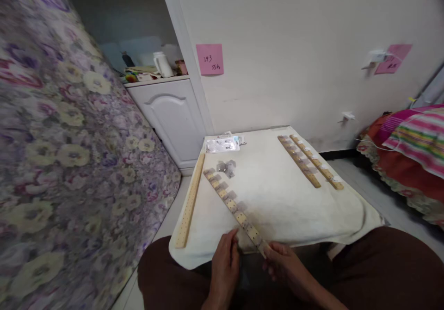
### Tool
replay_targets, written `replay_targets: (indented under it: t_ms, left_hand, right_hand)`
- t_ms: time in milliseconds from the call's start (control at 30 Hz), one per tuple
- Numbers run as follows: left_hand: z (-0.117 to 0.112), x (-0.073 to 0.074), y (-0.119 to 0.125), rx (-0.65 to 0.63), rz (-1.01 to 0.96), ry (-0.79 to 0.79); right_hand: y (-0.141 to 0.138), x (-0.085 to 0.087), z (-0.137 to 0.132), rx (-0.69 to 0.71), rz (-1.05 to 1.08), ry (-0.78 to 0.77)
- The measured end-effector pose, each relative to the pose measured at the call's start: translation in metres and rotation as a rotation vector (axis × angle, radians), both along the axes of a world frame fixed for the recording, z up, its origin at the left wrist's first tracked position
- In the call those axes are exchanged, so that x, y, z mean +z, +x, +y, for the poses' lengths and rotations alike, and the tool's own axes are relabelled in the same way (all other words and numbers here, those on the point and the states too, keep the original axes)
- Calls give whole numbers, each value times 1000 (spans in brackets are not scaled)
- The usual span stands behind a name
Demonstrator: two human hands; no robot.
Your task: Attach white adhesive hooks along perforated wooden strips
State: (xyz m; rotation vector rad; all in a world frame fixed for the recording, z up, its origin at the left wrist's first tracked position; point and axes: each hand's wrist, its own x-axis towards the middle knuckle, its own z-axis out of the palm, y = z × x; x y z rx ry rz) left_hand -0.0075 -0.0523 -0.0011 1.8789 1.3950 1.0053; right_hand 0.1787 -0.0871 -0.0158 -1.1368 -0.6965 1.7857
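Observation:
My right hand [279, 259] grips the near end of a long wooden strip [241, 217], thumb on top. Small clear plastic pieces stick out along this strip's edge, and its far end lies on the cloth-covered table. Just left of the strip is my left hand [226, 254], its fingers curled together; whatever may be between them is too small to make out. Beyond the hands lies a little heap of clear and grey pieces [226, 167]. A bare wooden strip with rows of small holes [190, 203] rests along the table's left side.
A clear plastic tray [222, 145] with small parts sits at the table's far left. On the right lie a wooden strip with clear pieces [299, 161] and another with white pieces [316, 163]. A floral curtain [83, 162] hangs at left; a bed [412, 157] stands at right.

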Motion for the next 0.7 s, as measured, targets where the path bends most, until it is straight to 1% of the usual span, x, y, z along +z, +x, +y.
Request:
replay_targets:
  t_ms: [200, 267, 367, 533, 700]
  left_hand:
    - [6, -9, -15, 46, 65, 29]
    - [8, -11, -19, 58, 80, 41]
    - [13, -12, -23, 63, 108, 69]
    - [30, -13, -27, 46, 167, 108]
    - [50, -19, -32, 50, 250, 104]
  right_hand:
    - [4, -6, -4, 28, 17, 18]
    - [5, -4, -5, 31, 26, 25]
    - [8, 3, -7, 21, 36, 33]
    - [17, 17, 0, -59, 65, 51]
    - [38, 28, 23, -212, 96, 94]
